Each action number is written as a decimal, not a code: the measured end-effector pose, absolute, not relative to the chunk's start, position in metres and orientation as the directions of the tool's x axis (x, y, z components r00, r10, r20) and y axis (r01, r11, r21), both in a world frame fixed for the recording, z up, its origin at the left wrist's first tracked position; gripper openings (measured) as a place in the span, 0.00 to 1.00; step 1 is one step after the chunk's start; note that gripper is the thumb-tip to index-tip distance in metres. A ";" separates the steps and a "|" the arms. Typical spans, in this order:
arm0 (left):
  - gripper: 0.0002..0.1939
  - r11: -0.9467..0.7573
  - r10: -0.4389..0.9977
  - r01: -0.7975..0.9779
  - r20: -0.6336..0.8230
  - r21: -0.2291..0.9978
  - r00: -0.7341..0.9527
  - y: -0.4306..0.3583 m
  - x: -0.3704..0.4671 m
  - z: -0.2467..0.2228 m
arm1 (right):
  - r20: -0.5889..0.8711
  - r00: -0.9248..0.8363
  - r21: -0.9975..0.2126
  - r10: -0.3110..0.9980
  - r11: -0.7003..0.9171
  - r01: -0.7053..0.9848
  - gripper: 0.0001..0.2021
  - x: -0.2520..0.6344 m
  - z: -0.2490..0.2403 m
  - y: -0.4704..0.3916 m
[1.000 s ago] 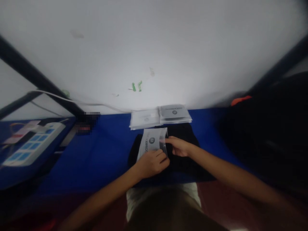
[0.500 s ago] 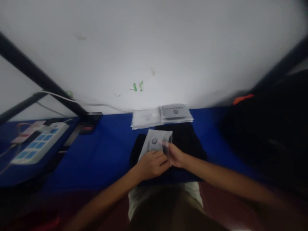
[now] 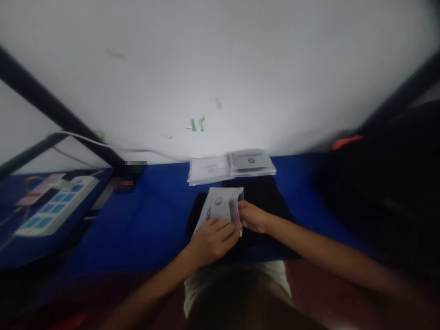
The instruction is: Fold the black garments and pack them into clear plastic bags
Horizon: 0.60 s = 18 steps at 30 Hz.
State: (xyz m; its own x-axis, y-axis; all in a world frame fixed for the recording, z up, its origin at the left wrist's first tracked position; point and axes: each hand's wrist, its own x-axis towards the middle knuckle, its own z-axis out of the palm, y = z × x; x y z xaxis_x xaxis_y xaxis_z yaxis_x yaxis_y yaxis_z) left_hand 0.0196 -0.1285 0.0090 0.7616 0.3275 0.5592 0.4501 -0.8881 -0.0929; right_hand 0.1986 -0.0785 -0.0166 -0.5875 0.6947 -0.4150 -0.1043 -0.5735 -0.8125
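A frosted plastic bag (image 3: 220,203) with a dark printed logo lies at a slant over black folded cloth (image 3: 266,197). My left hand (image 3: 216,239) is closed over the bag's near edge, with the thumb side close to its mouth. The bag's mouth faces right and gapes a little. My right hand (image 3: 253,216) is at that mouth with bent fingers pinching its edge; some of the fingertips are hidden. What is inside the bag is hard to make out.
Against the wall lie two stacks of similar bags, a pale stack (image 3: 209,172) and a printed stack (image 3: 252,161). A power strip (image 3: 58,206) with cables is at the left on the blue table (image 3: 137,215). A large black mass (image 3: 385,192) stands at the right.
The right hand has drawn back slightly from inside the mouth toward its edge. The left hand and the bag have shifted a little left and nearer to me.
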 end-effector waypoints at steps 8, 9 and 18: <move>0.11 -0.847 0.451 0.530 0.598 0.051 0.662 -0.129 0.005 0.016 | -0.186 -0.548 -0.981 0.815 -0.180 0.066 0.10 0.218 0.010 -0.085; 0.11 -0.837 0.466 0.542 0.621 0.079 0.630 -0.129 0.004 0.017 | -0.069 -0.510 -0.988 0.857 0.013 0.156 0.09 0.224 0.015 -0.087; 0.11 -0.821 0.457 0.564 0.693 0.088 0.557 -0.121 0.010 0.028 | 0.400 -0.687 -0.473 0.606 0.779 0.412 0.12 0.232 0.032 -0.104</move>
State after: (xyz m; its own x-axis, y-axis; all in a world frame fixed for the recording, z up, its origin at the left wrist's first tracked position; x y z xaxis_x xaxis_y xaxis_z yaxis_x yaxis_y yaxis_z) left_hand 0.0105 -0.1213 0.0275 0.5574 0.4574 0.6929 0.5644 -0.8208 0.0878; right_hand 0.2325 -0.1040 0.0322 -0.6871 0.6064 0.4002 0.4121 0.7789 -0.4728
